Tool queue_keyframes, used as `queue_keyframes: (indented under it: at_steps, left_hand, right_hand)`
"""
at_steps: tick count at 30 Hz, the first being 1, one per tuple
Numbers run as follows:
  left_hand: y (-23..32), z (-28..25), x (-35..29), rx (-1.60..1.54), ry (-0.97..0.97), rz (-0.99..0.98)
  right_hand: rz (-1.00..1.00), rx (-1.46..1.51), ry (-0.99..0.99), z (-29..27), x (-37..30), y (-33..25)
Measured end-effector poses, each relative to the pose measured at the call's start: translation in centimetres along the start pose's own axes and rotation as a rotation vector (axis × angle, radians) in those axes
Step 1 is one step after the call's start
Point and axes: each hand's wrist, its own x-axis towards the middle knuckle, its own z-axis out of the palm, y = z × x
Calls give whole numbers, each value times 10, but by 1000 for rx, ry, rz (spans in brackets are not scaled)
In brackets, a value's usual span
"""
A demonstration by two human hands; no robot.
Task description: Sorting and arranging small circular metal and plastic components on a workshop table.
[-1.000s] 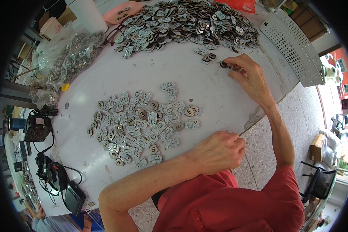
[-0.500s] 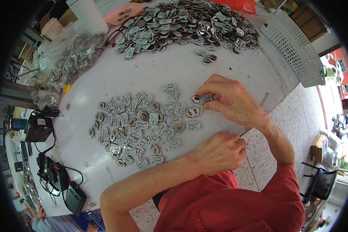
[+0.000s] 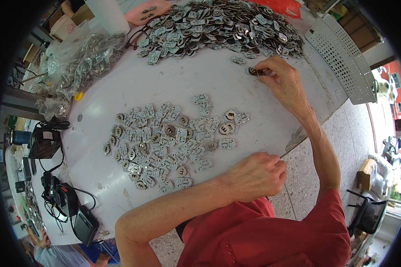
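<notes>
At the right of the table, near the large pile, my right hand (image 3: 284,84) pinches a small circuit board (image 3: 253,71) with a dark round part between thumb and fingertips. My left hand (image 3: 259,176) rests curled into a fist by the near table edge; whatever it may hold is hidden. Left of the hands lies a loose spread of small circuit boards (image 3: 167,147), some with round coin cells showing. Two boards with coin cells, one of them a board (image 3: 242,118), sit at the right end of that spread. A single board (image 3: 237,59) lies just below the pile.
A big pile of circuit boards (image 3: 218,31) covers the far side, beside a pink tray (image 3: 136,17) and a red bag (image 3: 285,6). A perforated white basket (image 3: 343,58) stands far right. Plastic bags of parts (image 3: 93,55) lie far left; black adapters with cables (image 3: 67,202) sit near left.
My right hand has moved away from the spread toward the pile and now holds a board there. Boards it was touching stay at the spread's right end. My left hand keeps its place.
</notes>
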Motion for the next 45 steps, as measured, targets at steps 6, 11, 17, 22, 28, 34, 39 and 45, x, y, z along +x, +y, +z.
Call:
queue_keyframes:
  at_steps: [6,11,17,22,28,34,39,45]
  left_hand:
    - [-2,-2,0,-24,21,5]
    - [-1,-2,1,-16,-4,13]
    - [-1,-2,1,1,0,8]
    - [0,0,0,-7,31,-2]
    - [0,1,1,-23,21,6]
    - [-1,-1,0,1,-8,6]
    - [-2,-1,2,1,12,12]
    - [-1,-2,0,-1,19,6]
  right_hand:
    - [-103,-70,-56,1,-1,-12]
    - [-73,-84,-83,-1,-8,-18]
    - [-168,-30,-123,12,-26,-50]
    - [-220,77,-229,13,-30,-68]
    - [-203,-104,35,9,20,-12]
    - [-100,-36,11,15,6,-21]
    - [-258,-129,52,17,13,-19]
    - [-212,-151,-57,26,5,-28]
